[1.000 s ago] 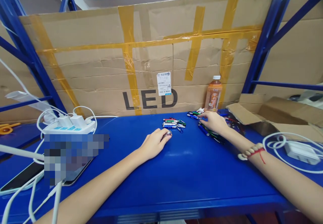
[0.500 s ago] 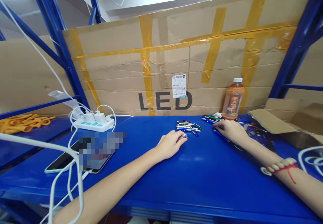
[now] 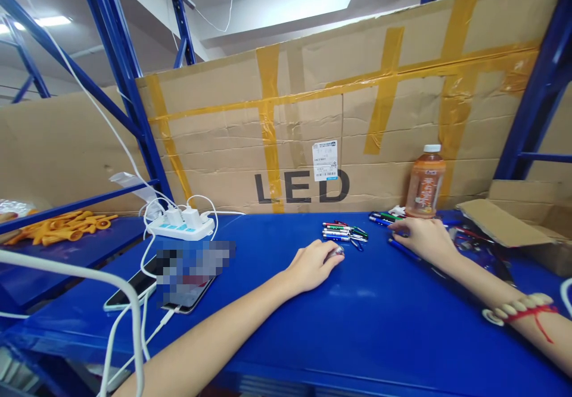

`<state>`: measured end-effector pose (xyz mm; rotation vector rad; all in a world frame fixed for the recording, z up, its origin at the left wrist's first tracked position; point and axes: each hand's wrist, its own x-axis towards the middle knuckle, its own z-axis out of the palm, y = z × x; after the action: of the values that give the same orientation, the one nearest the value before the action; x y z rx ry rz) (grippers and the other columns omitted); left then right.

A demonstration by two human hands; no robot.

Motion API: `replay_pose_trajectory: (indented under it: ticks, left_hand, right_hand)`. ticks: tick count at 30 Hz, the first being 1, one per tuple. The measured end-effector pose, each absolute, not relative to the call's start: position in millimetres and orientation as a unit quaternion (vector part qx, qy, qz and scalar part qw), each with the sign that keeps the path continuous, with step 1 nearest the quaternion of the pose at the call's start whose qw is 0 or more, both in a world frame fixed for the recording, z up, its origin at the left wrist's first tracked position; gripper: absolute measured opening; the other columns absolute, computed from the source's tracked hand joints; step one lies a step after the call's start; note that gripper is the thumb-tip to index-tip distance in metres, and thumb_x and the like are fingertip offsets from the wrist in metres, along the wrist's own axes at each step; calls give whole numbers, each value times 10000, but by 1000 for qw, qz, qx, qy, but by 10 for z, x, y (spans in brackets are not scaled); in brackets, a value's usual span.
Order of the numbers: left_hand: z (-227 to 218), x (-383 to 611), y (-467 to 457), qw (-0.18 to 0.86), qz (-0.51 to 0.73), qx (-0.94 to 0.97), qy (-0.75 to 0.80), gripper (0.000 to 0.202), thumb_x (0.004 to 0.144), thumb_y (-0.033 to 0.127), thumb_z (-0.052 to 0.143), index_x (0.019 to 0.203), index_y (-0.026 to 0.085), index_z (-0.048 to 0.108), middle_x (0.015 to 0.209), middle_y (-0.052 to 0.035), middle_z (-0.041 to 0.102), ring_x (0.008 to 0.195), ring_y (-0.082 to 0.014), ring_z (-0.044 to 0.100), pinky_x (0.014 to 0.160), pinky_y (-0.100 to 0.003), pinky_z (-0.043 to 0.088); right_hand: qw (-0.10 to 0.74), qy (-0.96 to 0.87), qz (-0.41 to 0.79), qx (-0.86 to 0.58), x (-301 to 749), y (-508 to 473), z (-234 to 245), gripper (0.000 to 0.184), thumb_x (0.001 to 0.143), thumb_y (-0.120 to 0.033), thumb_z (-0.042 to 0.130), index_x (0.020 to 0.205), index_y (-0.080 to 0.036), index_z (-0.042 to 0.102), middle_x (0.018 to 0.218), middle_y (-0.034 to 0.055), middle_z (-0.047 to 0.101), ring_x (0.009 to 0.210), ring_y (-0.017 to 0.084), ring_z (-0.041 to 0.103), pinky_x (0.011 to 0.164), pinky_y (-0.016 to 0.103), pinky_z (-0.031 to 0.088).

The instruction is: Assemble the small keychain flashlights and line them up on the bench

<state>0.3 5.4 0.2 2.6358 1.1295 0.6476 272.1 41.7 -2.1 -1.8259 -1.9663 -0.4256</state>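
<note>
My left hand point(image 3: 314, 266) rests on the blue shelf top point(image 3: 357, 331), its fingers closed on a small silver-ended tube point(image 3: 339, 251), mostly hidden by them. Just beyond lies a neat group of slim metal tubes point(image 3: 337, 231) in red, green, silver and blue, with small carabiner clips at their right ends. To the right, my right hand point(image 3: 424, 241) reaches over a looser pile of similar pieces point(image 3: 476, 239), thumb and forefinger apart. A blue tube point(image 3: 404, 249) lies under its fingertips; whether they touch it is unclear.
A drink bottle point(image 3: 426, 182) stands behind my right hand. An open carton point(image 3: 513, 218) sits at the right. On the left are a power strip point(image 3: 181, 228), phones point(image 3: 134, 284), white cables point(image 3: 134, 319) and orange pieces point(image 3: 67, 228). Behind stands a big cardboard panel point(image 3: 304, 117).
The view has tilted up and turned slightly left, so everything sits lower and further right. Both hands remain at nearly the same places on the shelf; the right fingers have shifted slightly.
</note>
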Motion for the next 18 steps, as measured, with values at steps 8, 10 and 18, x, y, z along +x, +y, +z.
replay_pose_trajectory:
  ticks: [8, 10, 18]
  left_hand:
    - [-4, -2, 67, 99, 220, 893, 381, 221, 889, 366, 346, 915, 237, 524, 878, 12, 597, 857, -156, 525, 665, -244, 402]
    - [-8, -2, 65, 97, 219, 893, 380, 224, 889, 369, 345, 917, 237, 524, 881, 11, 596, 858, -155, 525, 668, -245, 404]
    - [-5, -1, 58, 87, 210, 898, 377, 242, 890, 375, 341, 921, 227, 530, 884, 1, 595, 865, -157, 526, 690, -253, 415]
  right_hand:
    - [382, -702, -157, -581, 2639, 406, -31, 228, 717, -311, 529, 833, -185, 681, 808, 41, 676, 710, 196, 618, 614, 296, 454]
    - [410, -712, -135, -554, 2562, 394, -44, 236, 731, -330, 511, 839, -198, 673, 800, 33, 664, 677, 174, 602, 587, 277, 455]
    - [265, -873, 5, -410, 2332, 303, -55, 245, 787, -336, 472, 846, -191, 661, 788, 47, 616, 666, 136, 558, 638, 260, 455]
